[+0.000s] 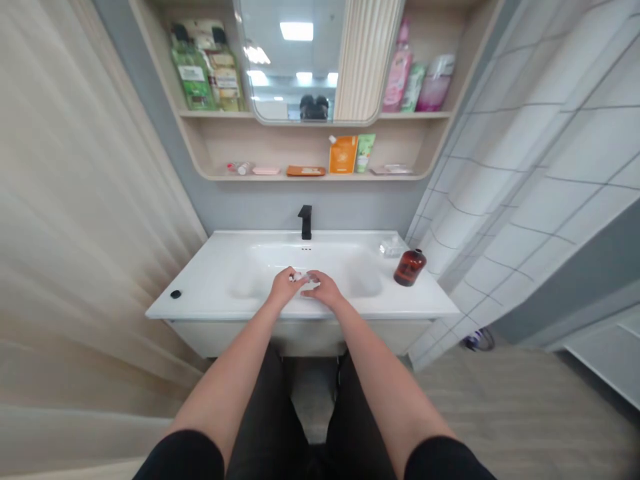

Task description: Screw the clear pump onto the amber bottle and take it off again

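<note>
Over the front part of the white sink (240, 267), my left hand (284, 287) and my right hand (326, 289) meet. Between their fingertips is a small clear and whitish object (301, 277), perhaps a little container. Its exact kind is too small and too covered by fingers to make out. The left fingers pinch it from one side, and the right thumb and fingers curl round the other. Behind them a black faucet (306, 223) rises from the sink's back edge.
An amber bottle (410, 268) and a clear plastic item (391, 247) stand on the right counter. A black round cap-like piece (175, 294) lies at left. Above, a shelf (315, 178) holds an orange pouch (343, 155), tubes and several bottles around a mirror (295, 67).
</note>
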### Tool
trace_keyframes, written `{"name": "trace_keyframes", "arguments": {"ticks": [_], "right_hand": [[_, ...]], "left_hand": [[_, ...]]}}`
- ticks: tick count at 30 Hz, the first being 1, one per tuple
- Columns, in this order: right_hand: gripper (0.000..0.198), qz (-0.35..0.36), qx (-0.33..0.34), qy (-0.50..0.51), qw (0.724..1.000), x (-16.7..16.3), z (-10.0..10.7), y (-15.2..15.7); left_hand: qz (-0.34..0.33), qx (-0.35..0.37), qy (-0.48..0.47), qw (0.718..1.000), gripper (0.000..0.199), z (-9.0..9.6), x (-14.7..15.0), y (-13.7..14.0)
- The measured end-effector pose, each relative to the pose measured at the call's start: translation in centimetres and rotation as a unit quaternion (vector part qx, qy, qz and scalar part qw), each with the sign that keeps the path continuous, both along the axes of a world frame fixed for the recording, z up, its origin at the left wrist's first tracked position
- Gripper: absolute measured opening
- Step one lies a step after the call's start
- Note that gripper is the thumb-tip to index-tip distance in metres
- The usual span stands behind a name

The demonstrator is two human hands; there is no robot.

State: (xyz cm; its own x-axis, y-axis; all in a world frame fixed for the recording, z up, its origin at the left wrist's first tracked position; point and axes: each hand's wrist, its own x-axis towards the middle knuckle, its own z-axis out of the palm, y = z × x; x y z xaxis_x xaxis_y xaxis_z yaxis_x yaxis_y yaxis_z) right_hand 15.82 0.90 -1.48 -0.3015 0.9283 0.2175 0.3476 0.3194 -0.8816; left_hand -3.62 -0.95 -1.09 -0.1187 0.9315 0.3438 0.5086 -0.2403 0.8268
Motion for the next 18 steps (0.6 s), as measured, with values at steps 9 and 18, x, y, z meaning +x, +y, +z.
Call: {"name": "trace_keyframes", "arguments": {"ticks": [9, 18], "right_hand": [[0.071, -0.006, 0.006, -0.017, 1.000, -0.01, 0.36, -0.16], [0.065, -0.011, 0.001, 0.006, 1.000, 0.19, -0.24, 0.21]], "left_hand": [[0.027, 0.000, 0.058, 0.998, 0.038, 0.32, 0.06, -0.38], [-0.064, 0.030, -0.056, 0.996, 0.025, 0.02, 0.33, 0.09]]}}
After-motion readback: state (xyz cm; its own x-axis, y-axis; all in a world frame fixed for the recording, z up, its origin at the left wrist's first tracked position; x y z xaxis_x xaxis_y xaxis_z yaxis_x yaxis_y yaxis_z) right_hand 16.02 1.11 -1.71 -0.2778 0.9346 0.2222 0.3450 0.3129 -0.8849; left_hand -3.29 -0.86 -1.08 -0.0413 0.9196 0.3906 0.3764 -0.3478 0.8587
